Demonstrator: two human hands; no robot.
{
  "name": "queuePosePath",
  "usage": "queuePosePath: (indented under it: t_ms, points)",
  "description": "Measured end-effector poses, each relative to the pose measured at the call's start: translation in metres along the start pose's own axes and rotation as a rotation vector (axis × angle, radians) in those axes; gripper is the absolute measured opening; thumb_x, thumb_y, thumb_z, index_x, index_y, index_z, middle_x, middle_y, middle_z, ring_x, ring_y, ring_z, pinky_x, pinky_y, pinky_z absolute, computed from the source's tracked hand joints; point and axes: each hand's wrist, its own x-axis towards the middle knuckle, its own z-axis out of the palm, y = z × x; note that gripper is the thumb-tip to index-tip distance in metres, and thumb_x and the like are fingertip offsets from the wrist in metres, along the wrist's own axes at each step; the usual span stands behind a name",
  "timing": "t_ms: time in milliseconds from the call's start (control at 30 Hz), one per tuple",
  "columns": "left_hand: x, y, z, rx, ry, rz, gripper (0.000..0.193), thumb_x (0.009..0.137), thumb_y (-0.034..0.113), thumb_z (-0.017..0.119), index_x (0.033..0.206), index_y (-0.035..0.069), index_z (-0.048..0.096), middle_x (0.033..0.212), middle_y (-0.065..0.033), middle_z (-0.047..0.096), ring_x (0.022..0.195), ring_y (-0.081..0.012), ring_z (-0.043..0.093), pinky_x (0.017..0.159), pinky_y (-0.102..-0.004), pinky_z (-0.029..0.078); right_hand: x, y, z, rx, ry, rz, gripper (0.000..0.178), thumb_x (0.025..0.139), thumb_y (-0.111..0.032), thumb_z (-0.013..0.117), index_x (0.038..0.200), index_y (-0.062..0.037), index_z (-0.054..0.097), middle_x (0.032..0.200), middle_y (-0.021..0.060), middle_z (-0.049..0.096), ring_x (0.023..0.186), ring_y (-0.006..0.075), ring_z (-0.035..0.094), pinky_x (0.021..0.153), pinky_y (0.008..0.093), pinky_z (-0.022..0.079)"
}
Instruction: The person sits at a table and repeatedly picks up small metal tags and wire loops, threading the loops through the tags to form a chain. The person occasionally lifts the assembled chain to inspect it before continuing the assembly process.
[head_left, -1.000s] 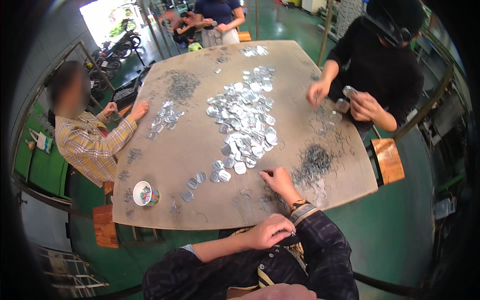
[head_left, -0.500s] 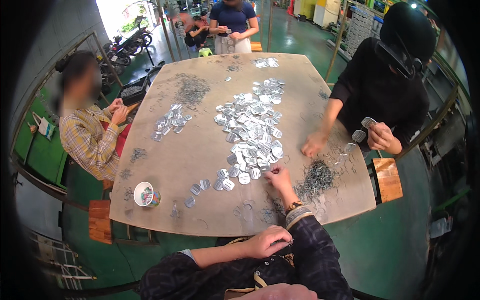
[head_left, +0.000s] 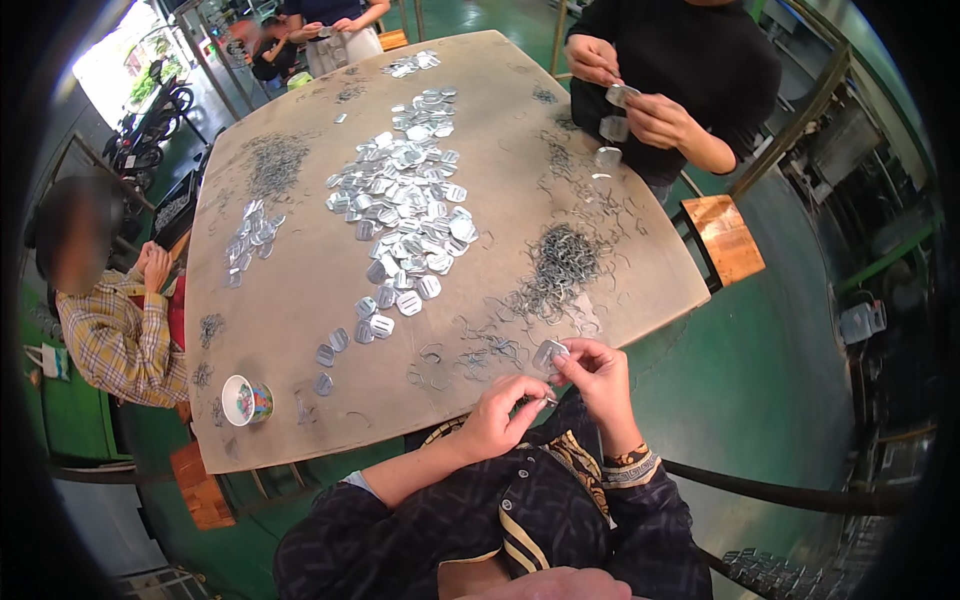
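My right hand (head_left: pixel 598 382) is closed, pinching a silver slotted metal plate (head_left: pixel 549 356) between thumb and fingers over the table's near edge. Just to its left and a little lower, my left hand (head_left: pixel 505 415) is closed in a pinch. A tiny metallic bit shows at its fingertips, too small to name. Beyond both hands lies a dark heap of thin bent wire pieces (head_left: pixel 566 262), with more wires scattered around it. Further off, a large pile of similar silver plates (head_left: pixel 405 205) spreads along the middle of the brown table (head_left: pixel 300 300).
A paper cup (head_left: pixel 246 400) with small colourful contents stands at the near left corner. Co-workers sit left (head_left: pixel 130 320) and far right (head_left: pixel 680 80); another stands at the far end. Wooden stools (head_left: pixel 722 240) flank the table. Smaller plate and wire piles lie left.
My right hand has come back from the plate pile toward my left hand, now with a plate in it. My view has turned to the right. The right-hand co-worker's hands have come together around a plate.
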Motion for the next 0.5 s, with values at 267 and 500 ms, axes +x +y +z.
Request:
queuePosePath:
  t_ms: [267, 500]
  points:
    - [0.003, 0.005, 0.012, 0.121, 0.063, -0.033, 0.009, 0.085, 0.002, 0.063, 0.092, 0.002, 0.058, 0.086, -0.0115, 0.062, 0.081, -0.0294, 0.059, 0.072, -0.0365, 0.045, -0.032, 0.003, -0.002, -0.162, 0.088, -0.104, 0.012, 0.085, 0.001, 0.069, 0.095, 0.0072, 0.066, 0.081, 0.0052, 0.068, 0.067, 0.0105, 0.064, 0.063, 0.0228, 0.052]
    - [0.0, -0.002, 0.018, 0.138, 0.048, -0.011, 0.009, 0.083, 0.003, 0.067, 0.089, 0.002, 0.06, 0.085, -0.0115, 0.064, 0.081, -0.0284, 0.06, 0.072, -0.0357, 0.046, -0.051, -0.007, 0.009, -0.433, 0.178, -0.345, 0.013, 0.081, 0.002, 0.069, 0.093, -0.0002, 0.07, 0.078, 0.0069, 0.069, 0.065, 0.0132, 0.064, 0.066, 0.0243, 0.05]
